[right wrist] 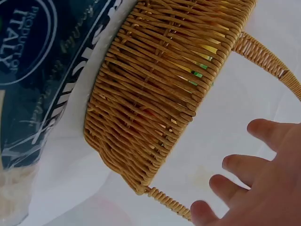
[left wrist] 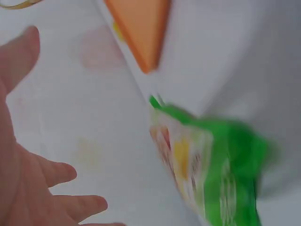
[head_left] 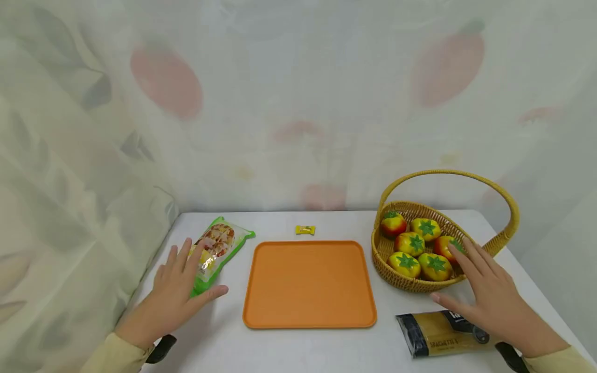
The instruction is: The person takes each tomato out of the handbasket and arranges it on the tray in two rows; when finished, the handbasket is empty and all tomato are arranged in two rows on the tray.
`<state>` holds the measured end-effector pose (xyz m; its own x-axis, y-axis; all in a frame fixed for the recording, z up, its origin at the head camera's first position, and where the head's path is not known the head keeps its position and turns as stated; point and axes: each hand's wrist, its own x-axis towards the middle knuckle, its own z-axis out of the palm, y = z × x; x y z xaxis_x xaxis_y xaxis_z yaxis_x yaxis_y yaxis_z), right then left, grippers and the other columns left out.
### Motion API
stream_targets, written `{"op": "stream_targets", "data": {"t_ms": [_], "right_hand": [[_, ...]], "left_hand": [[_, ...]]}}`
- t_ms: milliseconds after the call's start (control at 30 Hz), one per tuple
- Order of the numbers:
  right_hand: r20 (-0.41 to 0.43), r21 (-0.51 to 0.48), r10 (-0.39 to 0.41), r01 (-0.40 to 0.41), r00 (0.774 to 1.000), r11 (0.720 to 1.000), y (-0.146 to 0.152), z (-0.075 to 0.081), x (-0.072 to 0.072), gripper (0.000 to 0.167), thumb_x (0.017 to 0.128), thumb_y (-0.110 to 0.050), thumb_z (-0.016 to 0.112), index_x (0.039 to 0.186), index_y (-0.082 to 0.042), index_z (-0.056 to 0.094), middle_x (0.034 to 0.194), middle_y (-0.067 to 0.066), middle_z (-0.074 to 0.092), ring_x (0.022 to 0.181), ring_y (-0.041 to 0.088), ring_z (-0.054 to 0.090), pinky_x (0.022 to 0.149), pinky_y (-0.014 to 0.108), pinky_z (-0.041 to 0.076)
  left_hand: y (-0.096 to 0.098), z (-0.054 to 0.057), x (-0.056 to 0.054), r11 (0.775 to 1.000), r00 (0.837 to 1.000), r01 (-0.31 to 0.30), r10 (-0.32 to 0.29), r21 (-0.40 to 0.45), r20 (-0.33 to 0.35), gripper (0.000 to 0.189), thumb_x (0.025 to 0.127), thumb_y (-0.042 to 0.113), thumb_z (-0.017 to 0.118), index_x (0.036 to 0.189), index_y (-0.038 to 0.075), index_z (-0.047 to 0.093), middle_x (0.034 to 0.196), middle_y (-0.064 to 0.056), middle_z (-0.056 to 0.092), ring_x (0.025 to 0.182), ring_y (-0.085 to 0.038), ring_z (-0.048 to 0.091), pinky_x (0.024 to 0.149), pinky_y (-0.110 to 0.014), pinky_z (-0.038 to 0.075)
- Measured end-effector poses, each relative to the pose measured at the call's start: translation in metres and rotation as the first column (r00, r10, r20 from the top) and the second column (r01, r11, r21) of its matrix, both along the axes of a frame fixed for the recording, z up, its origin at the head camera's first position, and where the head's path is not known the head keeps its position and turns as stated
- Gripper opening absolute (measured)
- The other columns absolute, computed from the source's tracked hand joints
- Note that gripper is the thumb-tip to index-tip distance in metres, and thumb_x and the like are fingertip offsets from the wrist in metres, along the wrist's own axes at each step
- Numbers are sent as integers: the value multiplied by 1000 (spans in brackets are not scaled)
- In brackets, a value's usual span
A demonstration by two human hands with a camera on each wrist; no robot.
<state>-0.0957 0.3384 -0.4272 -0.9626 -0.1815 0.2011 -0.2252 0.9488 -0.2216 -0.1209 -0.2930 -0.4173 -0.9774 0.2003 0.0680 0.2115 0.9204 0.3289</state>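
Observation:
My left hand (head_left: 174,295) hovers with fingers spread beside a green and clear food bag (head_left: 219,243) on the left of the table; it holds nothing. In the left wrist view the bag (left wrist: 202,160) is blurred and apart from the fingers. On the other side, my right hand (head_left: 489,295) is held out with fingers extended, nothing in its grasp. It is above a spaghetti packet (head_left: 438,336) and in front of a wicker basket (head_left: 406,282), covering part of both. Several red and yellow fruits with green leafy tops (head_left: 410,243) lie in the basket.
An orange rectangular tray (head_left: 308,285) lies in the middle of the white table (head_left: 317,352). Behind the tray sits a small yellow wrapped piece (head_left: 305,229). The basket's tall handle (head_left: 448,172) arches upward. A pale patterned curtain (head_left: 298,103) hangs along the back and left.

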Motion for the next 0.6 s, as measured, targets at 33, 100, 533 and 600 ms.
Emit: {"op": "stream_targets", "data": {"t_ms": [33, 100, 533, 600], "right_hand": [[-15, -9, 11, -11, 1000, 1000, 0, 1, -2, 119, 85, -61, 85, 174, -14, 22, 180, 26, 11, 163, 55, 16, 100, 88, 33], [-37, -30, 31, -32, 999, 999, 0, 2, -7, 115, 85, -57, 86, 173, -15, 25, 179, 26, 17, 157, 60, 26, 98, 88, 35], [83, -121, 86, -75, 993, 990, -6, 17, -35, 81, 94, -44, 83, 154, 0, 54, 157, 28, 52, 142, 55, 48, 111, 76, 41], [102, -109, 77, -66, 992, 992, -6, 16, -38, 77, 93, -43, 84, 152, 0, 57, 154, 27, 55, 140, 53, 51, 111, 74, 44]], "left_hand": [[4, 0, -4, 999, 1000, 14, -15, 45, 17, 115, 98, 72, 63, 176, 17, -1, 181, -23, -2, 162, -62, 6, 115, -88, 19], [12, 1, -11, 992, 998, 32, -38, 125, 41, 110, 99, 70, 62, 176, 18, 2, 181, -22, 6, 162, -59, 15, 117, -84, 26], [67, -25, -53, 927, 963, -111, 11, 358, 270, 93, 101, 53, 71, 172, 11, 26, 165, -25, 47, 138, -47, 62, 101, -55, 62], [73, -29, -56, 930, 964, -123, 28, 346, 265, 90, 102, 47, 72, 170, 9, 29, 161, -25, 52, 133, -45, 66, 97, -53, 63]]}}
